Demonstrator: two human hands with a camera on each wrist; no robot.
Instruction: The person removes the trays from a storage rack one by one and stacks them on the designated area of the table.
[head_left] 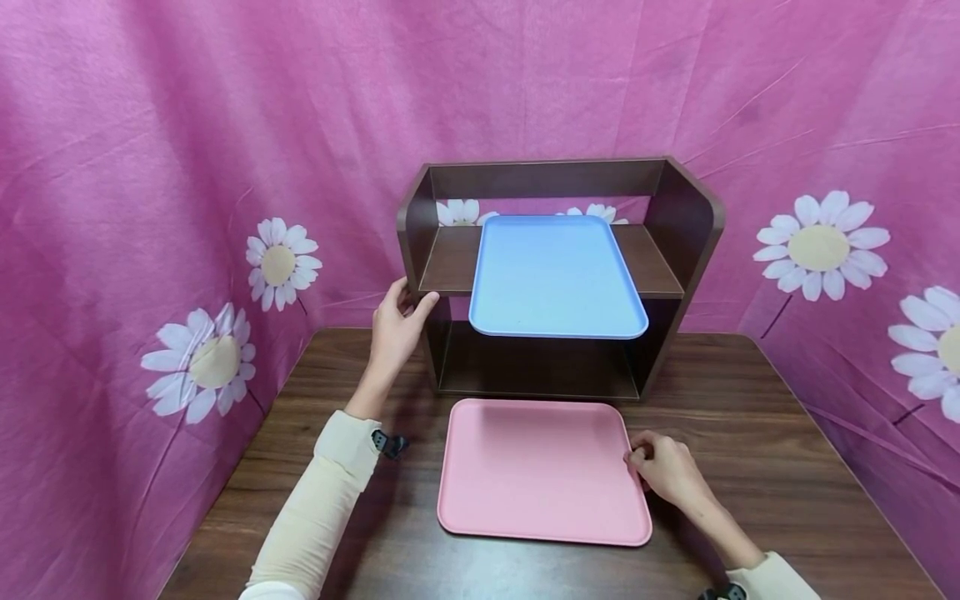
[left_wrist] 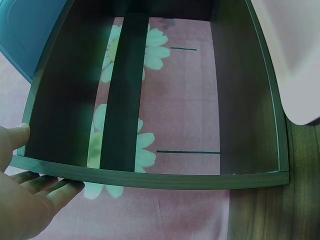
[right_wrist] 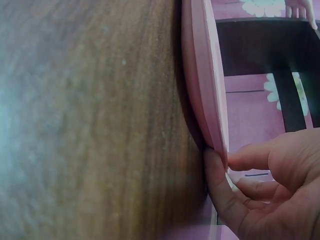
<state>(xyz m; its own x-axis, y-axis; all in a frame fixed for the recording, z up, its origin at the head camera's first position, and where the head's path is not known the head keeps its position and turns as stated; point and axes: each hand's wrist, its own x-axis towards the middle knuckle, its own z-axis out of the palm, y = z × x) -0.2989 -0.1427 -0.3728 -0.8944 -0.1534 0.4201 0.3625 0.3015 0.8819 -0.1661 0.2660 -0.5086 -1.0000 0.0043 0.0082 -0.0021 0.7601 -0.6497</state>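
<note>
In the head view my left hand (head_left: 396, 333) grips the left side panel of a dark brown two-tier shelf (head_left: 686, 221) at the height of its middle board. The left wrist view shows the thumb (left_wrist: 19, 135) at the panel's front edge and the fingers along its outer face. A pink rectangular tray (head_left: 536, 475) lies in front of the shelf. My right hand (head_left: 670, 471) pinches its right rim between thumb and fingers, plain in the right wrist view. On the middle board sits a light blue tray (head_left: 555, 275), its near end jutting past the front edge.
Under the middle board is the shelf's lower compartment (head_left: 540, 362). Everything stands on a dark wood-grain table (head_left: 720, 400). A pink cloth (head_left: 360, 100) with big white daisies hangs behind and on both sides.
</note>
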